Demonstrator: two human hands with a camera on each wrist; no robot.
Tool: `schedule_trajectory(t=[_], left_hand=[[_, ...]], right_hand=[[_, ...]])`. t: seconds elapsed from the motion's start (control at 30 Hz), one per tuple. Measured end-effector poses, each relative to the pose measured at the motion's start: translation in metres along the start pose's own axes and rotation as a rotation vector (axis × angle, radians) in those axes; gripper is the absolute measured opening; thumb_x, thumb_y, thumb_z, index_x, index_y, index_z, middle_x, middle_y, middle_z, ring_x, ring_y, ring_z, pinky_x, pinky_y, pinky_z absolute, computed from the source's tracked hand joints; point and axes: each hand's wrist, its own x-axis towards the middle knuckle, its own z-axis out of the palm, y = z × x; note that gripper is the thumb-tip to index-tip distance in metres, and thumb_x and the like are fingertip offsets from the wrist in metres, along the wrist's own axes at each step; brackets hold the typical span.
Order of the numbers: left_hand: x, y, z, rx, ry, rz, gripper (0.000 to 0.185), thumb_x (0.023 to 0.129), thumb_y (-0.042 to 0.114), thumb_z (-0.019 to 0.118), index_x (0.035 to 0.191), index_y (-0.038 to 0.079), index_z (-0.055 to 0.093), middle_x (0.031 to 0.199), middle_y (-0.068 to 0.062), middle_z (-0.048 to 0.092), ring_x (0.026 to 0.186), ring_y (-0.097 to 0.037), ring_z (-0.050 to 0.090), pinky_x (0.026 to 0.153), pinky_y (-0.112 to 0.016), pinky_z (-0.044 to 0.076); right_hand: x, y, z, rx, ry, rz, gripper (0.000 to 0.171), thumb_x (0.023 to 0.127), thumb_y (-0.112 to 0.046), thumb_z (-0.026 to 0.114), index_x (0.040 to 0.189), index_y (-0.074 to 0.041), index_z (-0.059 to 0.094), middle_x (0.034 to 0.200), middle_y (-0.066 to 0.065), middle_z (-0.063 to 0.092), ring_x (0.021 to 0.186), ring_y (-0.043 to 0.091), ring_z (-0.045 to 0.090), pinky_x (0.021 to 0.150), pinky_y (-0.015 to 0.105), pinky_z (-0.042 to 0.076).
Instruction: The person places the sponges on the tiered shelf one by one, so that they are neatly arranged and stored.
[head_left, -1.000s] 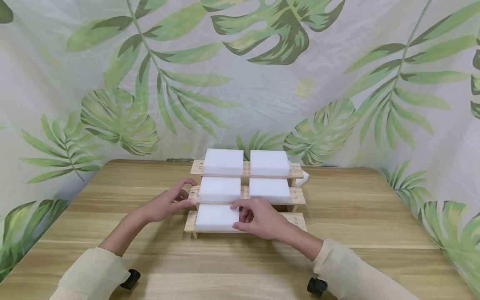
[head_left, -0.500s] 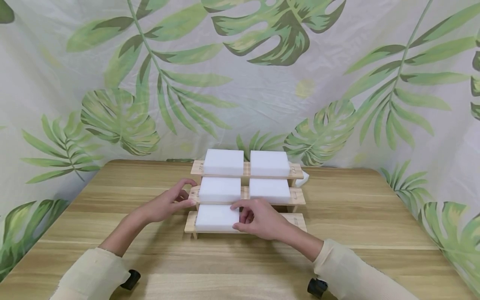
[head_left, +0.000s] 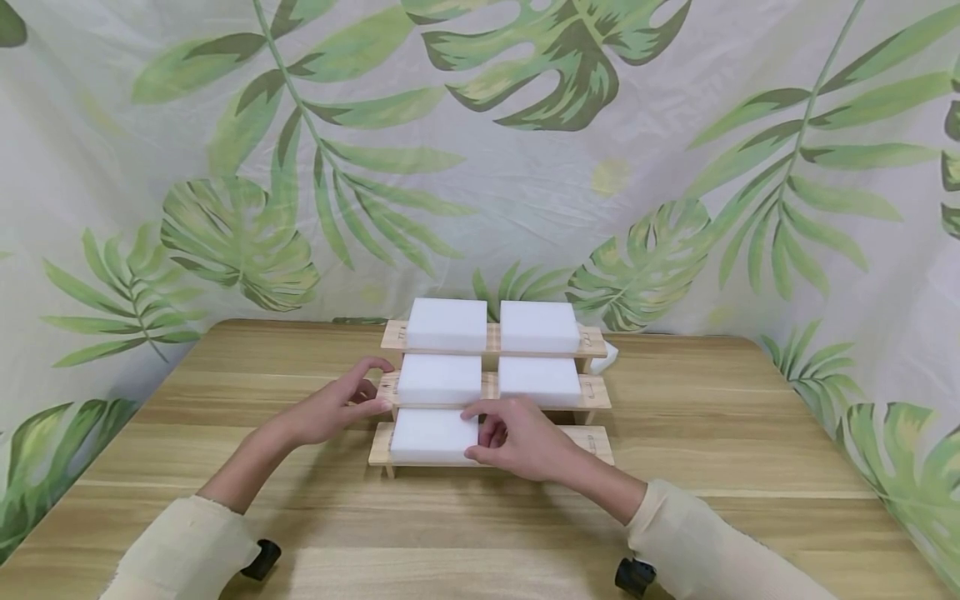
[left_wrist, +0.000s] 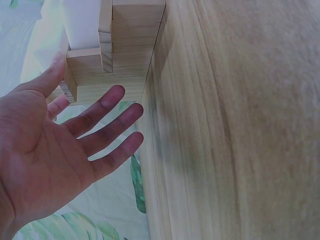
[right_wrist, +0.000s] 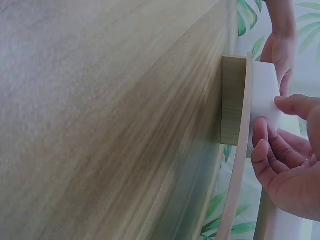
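Note:
A three-step wooden rack stands mid-table and carries white foam blocks. Two lie on the top step, two on the middle step. One foam block lies on the left half of the bottom step. My right hand pinches that block's right end, index finger on its far edge and thumb on its near edge; in the right wrist view the right hand curls at the foam block above the rack. My left hand is open beside the rack's left end at the middle step; the left wrist view shows the left hand with fingers straight near the rack.
The wooden table is walled on three sides by a leaf-print curtain. A small white thing peeks out behind the rack's right end. The right half of the bottom step is bare wood.

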Motion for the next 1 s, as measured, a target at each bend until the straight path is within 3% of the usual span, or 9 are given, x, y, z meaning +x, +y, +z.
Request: schedule_trajectory(t=[0.5, 1.0], left_hand=[[0.0, -0.001, 0.0, 0.028, 0.01, -0.013, 0.049, 0.108, 0.026, 0.059, 0.144, 0.008, 0.032, 0.115, -0.019, 0.063, 0.11, -0.034, 0.062, 0.085, -0.046, 0.051], [0.0, -0.001, 0.0, 0.03, 0.013, -0.017, 0.049, 0.108, 0.026, 0.059, 0.145, 0.007, 0.032, 0.115, -0.019, 0.063, 0.109, -0.033, 0.062, 0.086, -0.046, 0.05]], right_hand=[[-0.01, -0.008, -0.014, 0.09, 0.006, 0.003, 0.041, 0.092, -0.011, 0.08, 0.129, 0.0, 0.067, 0.082, -0.007, 0.071, 0.076, 0.005, 0.065, 0.076, 0.026, 0.056], [-0.036, -0.012, -0.045, 0.108, 0.079, -0.044, 0.032, 0.092, -0.01, 0.079, 0.122, -0.004, 0.071, 0.083, -0.004, 0.072, 0.069, 0.005, 0.06, 0.064, 0.024, 0.05]])
